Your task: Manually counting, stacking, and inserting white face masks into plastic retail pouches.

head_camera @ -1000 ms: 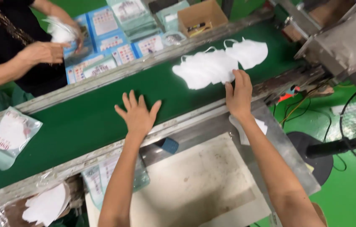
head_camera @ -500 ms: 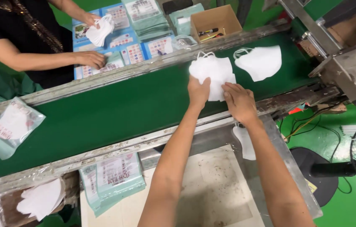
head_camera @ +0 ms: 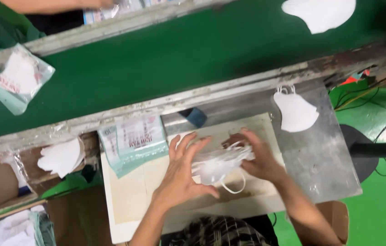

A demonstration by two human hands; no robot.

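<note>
Both my hands hold a bundle of white face masks (head_camera: 215,166) between them over the pale work board (head_camera: 129,196). My left hand (head_camera: 181,171) presses the bundle from the left, fingers spread. On the right side, my right hand (head_camera: 256,157) cups it, and an ear loop hangs below. A stack of printed clear bags (head_camera: 133,141) lies just left of my left hand. One loose white mask (head_camera: 295,111) rests on the metal plate to the right.
A green conveyor belt (head_camera: 179,50) runs across the top, carrying a bagged mask (head_camera: 20,77) at left and a white mask (head_camera: 320,13) at top right. Another person's arm (head_camera: 51,5) shows beyond the belt. A cardboard box (head_camera: 1,182) with masks (head_camera: 61,157) sits at left.
My hands have come back from the belt with the masks and now hold them over the work board. The view has tilted down toward me.
</note>
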